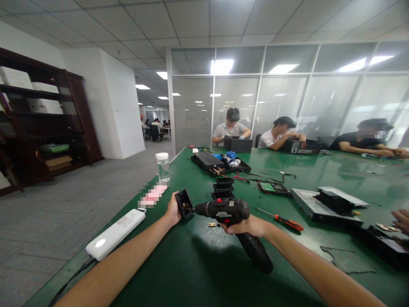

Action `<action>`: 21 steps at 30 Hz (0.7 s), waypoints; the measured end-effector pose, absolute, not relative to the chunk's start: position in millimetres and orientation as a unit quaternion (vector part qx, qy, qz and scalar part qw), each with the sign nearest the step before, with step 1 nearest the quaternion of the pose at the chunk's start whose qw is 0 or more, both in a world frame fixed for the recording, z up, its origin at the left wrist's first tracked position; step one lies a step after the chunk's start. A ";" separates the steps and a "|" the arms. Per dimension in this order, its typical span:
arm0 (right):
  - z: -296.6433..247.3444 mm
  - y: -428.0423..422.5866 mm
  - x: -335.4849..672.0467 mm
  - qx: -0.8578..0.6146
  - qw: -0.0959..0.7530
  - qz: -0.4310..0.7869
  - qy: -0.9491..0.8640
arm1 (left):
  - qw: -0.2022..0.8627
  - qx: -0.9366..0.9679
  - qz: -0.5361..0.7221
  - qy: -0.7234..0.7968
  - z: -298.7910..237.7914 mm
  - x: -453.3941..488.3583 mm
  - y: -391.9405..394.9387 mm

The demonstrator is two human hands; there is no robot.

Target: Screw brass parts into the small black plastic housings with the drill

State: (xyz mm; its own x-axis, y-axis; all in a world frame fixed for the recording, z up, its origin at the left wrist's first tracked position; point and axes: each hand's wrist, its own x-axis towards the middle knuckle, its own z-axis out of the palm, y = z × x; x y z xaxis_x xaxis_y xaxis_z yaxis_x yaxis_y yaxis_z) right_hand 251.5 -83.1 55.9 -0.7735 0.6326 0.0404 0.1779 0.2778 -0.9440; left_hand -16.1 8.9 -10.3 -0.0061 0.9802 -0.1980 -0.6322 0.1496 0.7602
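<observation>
My left hand [173, 210] is closed on a small black box-shaped housing [184, 204], tilted so that its hollow side faces right. Gold-coloured bits show inside it. My right hand [247, 226] is wrapped round the grip of a black and red cordless drill [228, 209], its nose pointing left. The drill's bit reaches to the housing's opening; whether it touches a screw is too small to tell. Below the drill's nose lies a small brass-coloured piece [212, 224] on the green table. Several similar black housings [223, 187] stand in a row behind the drill.
Right of the drill lies an orange-handled screwdriver [289, 222], near a circuit board part [274, 188] and silver drive cases [306, 204]. A white power strip [116, 233] and a clear jar [163, 167] stand at the left edge. Co-workers [231, 128] sit across the table [153, 273].
</observation>
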 end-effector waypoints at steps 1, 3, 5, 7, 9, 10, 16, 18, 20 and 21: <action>56.1 -83.2 251.4 -0.262 0.210 0.539 -0.772 | 0.664 0.241 0.607 0.364 -10.5 -16.2 9.0; 55.9 -82.6 251.3 -0.263 0.210 0.537 -0.774 | 0.664 0.247 0.608 0.358 -11.0 -16.4 9.3; 55.0 -81.4 251.5 -0.263 0.209 0.537 -0.774 | 0.664 0.249 0.609 0.355 -11.9 -16.6 9.9; 54.0 -80.5 252.0 -0.265 0.209 0.535 -0.775 | 0.665 0.247 0.610 0.353 -13.0 -16.9 11.0; 53.7 -80.4 252.4 -0.264 0.209 0.534 -0.775 | 0.666 0.246 0.610 0.352 -14.2 -17.3 12.1; 53.9 -80.7 252.4 -0.264 0.210 0.535 -0.775 | 0.666 0.247 0.609 0.352 -14.6 -17.5 12.6; 57.1 -83.3 251.0 -0.261 0.214 0.540 -0.771 | 0.666 0.241 0.608 0.359 -13.7 -17.8 12.1; 57.6 -83.4 250.8 -0.260 0.210 0.538 -0.774 | 0.668 0.240 0.608 0.356 -12.9 -17.3 11.3; 57.1 -83.0 251.0 -0.259 0.208 0.538 -0.775 | 0.668 0.242 0.609 0.353 -12.8 -17.0 11.2; 56.6 -82.7 251.1 -0.258 0.209 0.539 -0.774 | 0.666 0.244 0.609 0.354 -13.0 -17.0 11.4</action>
State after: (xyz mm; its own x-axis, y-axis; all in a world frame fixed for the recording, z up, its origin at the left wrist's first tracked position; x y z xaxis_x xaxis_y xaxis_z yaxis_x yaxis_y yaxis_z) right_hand 251.1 -82.7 56.6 -0.7795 0.6248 0.0452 0.1741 0.2854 -0.9425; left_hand -17.0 11.4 -13.0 0.0070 0.9845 -0.1751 -0.6394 0.1390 0.7562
